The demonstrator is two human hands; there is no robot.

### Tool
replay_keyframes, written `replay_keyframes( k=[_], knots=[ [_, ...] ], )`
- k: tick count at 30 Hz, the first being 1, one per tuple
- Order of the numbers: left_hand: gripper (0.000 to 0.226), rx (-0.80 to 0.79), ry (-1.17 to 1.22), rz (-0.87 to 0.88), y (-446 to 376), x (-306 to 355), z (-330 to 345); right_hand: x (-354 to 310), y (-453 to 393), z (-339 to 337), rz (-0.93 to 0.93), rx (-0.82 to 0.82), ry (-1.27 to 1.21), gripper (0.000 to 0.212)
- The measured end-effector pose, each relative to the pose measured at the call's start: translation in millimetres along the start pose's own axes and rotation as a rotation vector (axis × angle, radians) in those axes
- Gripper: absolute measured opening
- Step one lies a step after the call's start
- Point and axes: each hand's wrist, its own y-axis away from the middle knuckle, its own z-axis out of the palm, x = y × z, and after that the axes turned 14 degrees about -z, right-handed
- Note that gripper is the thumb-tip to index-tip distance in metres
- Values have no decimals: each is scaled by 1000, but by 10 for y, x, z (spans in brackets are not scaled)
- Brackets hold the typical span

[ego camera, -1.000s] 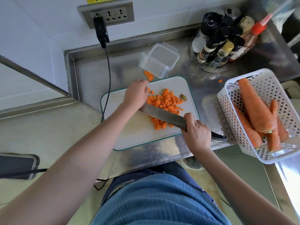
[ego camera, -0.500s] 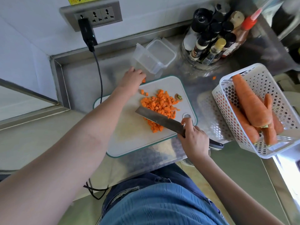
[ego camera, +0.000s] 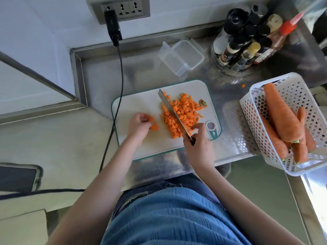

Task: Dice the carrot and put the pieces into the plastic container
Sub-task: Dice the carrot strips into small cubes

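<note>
So the right hand point(ego camera: 198, 147) grips the knife point(ego camera: 174, 114) over the diced carrot point(ego camera: 184, 114) on the cutting board point(ego camera: 141, 103); left hand point(ego camera: 139, 124) fingers pinch a carrot chunk point(ego camera: 154, 126). The plastic container point(ego camera: 180, 57) sits behind on the tabletop point(ego camera: 109, 71).

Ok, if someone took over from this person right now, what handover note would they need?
Left hand holds an uncut carrot chunk on the cutting board.
Right hand grips the knife, its blade lying across the pile of diced carrot.
Plastic container sits behind the board, open; no carrot visible inside.
Done: most dicing.
Left: dice that chunk, move the pieces into the container.
</note>
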Motion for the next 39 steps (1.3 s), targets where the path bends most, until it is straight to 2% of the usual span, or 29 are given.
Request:
replay_keyframes(
  k=[4, 9, 13, 15, 18, 22, 28, 35, 39],
  knots=[
    [27, 53, -133, 150, 131, -111, -99, -82, 4, 68, 28, -81, -116, 21],
    [11, 170, -256, 332, 199, -174, -255, -165, -34, 144, -1, -158, -114, 14],
    [27, 213, -322, 404, 256, -308, -272, -300, -46, 206, -43, -259, -103, 5],
    [31, 220, -354, 417, 268, -376, -260, -359, -66, 239, -82, -302, -62, 9],
    [22, 232, -379, 450, 254, -451, -241, -404, -84, 293, -130, -360, 16, 20],
    [11, 262, -547, 578, 359, -506, -269, -432, -67, 348, -173, -387, 61, 17],
    [40, 241, -856, 874, 385, -659, -349, -473, -53, 404, -216, -429, 90, 11],
    [50, 172, -897, 839, 333, -727, -364, -488, -18, 498, -167, -508, 297, 27],
    [54, 164, -883, 835, 313, -735, -350, -526, -50, 579, -135, -523, 322, 31]
  ],
)
